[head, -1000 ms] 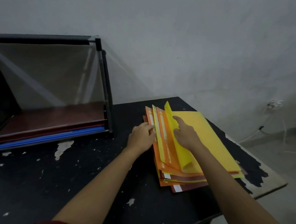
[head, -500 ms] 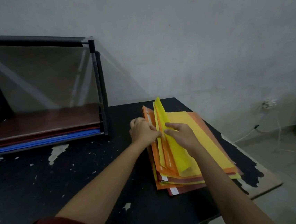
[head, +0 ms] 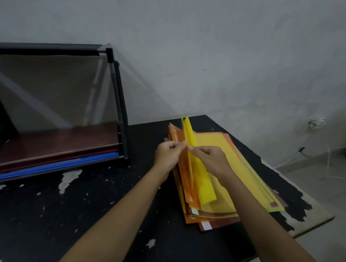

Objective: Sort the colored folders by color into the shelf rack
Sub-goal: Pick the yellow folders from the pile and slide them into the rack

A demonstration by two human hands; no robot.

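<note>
On the right side of the black table [head: 90,202] lies a pile of folders [head: 232,190]. The left hand [head: 170,154] and the right hand [head: 212,161] both pinch a yellow folder [head: 202,183], which stands upright on the pile. The shelf rack [head: 114,83] stands at the far left and holds blue folders [head: 55,164].

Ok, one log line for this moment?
hands: left hand, right hand both pinch yellow folder | folder: flap upright on stack | rack: blue folders inside
</note>
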